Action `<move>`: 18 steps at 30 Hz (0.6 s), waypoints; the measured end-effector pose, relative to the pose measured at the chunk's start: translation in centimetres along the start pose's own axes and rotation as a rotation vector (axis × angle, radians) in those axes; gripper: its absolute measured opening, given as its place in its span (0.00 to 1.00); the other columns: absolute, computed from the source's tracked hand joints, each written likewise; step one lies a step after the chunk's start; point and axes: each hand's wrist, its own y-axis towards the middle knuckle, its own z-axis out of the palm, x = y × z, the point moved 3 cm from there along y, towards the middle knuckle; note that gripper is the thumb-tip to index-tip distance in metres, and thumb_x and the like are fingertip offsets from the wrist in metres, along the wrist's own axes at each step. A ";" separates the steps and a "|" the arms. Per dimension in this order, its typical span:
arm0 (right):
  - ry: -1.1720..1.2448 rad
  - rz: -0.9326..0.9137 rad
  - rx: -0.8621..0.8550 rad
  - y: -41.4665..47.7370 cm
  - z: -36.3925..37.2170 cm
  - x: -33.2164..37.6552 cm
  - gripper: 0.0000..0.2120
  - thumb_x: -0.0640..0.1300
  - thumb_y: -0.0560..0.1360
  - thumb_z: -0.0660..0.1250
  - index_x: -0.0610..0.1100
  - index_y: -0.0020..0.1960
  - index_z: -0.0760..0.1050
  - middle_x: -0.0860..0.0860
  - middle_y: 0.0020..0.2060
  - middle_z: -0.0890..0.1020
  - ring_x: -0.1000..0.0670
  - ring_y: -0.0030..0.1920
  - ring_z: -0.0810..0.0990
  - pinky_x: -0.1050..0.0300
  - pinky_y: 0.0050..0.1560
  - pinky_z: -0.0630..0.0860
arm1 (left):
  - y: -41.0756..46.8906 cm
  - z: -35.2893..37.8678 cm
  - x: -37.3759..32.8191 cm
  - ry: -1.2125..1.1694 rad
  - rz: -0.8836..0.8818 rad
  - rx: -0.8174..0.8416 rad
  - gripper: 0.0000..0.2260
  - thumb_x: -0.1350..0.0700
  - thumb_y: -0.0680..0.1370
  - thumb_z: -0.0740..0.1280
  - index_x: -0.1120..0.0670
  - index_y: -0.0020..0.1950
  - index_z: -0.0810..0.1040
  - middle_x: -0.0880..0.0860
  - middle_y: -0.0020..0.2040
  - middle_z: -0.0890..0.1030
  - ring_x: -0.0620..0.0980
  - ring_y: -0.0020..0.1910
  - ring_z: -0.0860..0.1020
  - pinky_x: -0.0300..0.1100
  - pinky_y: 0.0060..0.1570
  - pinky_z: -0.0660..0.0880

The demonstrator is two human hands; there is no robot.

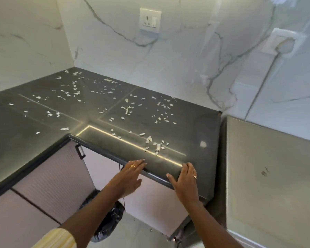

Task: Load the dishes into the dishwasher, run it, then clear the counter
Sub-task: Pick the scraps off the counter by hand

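Scraps lay strewn across the bench, counter-clearing apparently in hand; left hand and right hand rested at its front edge, grips released, sweeping toward the bag probably next.

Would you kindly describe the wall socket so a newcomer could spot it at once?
From the dark counter strewn with white scraps, look up the marble wall. The socket is the white plate above the counter's middle; unlike the plate to its right, it shows pin holes and a switch.
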 end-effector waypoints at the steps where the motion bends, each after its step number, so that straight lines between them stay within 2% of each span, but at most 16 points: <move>1: -0.007 0.017 0.031 1.2 0.7 0.9 0.41 0.62 0.71 0.66 0.33 0.70 0.60 0.36 0.67 0.64 0.38 0.67 0.64 0.47 0.66 0.68 | -0.1 -0.3 1.3 0.011 -0.019 0.002 0.26 0.50 0.81 0.57 0.55 0.76 0.53 0.49 0.77 0.51 0.47 0.75 0.49 0.41 0.74 0.47; 4: -0.076 0.061 0.047 4.5 2.6 3.0 0.52 0.71 0.67 0.61 0.33 0.73 0.52 0.35 0.70 0.60 0.38 0.71 0.59 0.47 0.71 0.60 | 0.0 -0.6 4.6 0.049 -0.037 0.027 0.26 0.48 0.81 0.55 0.56 0.76 0.53 0.50 0.77 0.52 0.47 0.75 0.51 0.40 0.74 0.48; 7: -0.154 0.089 0.066 7.4 4.5 5.8 0.56 0.76 0.65 0.54 0.33 0.74 0.47 0.35 0.72 0.57 0.39 0.73 0.56 0.46 0.72 0.53 | 0.9 -0.8 7.2 0.036 -0.053 0.047 0.26 0.46 0.81 0.55 0.55 0.76 0.54 0.50 0.77 0.54 0.46 0.75 0.52 0.41 0.73 0.46; 13: -0.104 0.135 0.128 14.8 9.1 14.0 0.49 0.70 0.73 0.49 0.31 0.74 0.42 0.35 0.74 0.49 0.39 0.75 0.48 0.45 0.73 0.44 | 4.6 -2.2 13.6 0.005 -0.202 0.091 0.30 0.40 0.80 0.53 0.53 0.77 0.50 0.48 0.77 0.48 0.46 0.75 0.47 0.41 0.72 0.40; 18: -0.094 0.081 0.220 21.7 12.0 18.6 0.42 0.65 0.77 0.46 0.33 0.74 0.40 0.38 0.75 0.46 0.42 0.75 0.44 0.46 0.74 0.41 | 7.0 -2.7 17.3 0.133 -0.106 0.234 0.34 0.30 0.73 0.40 0.43 0.76 0.42 0.45 0.77 0.42 0.45 0.75 0.37 0.43 0.69 0.32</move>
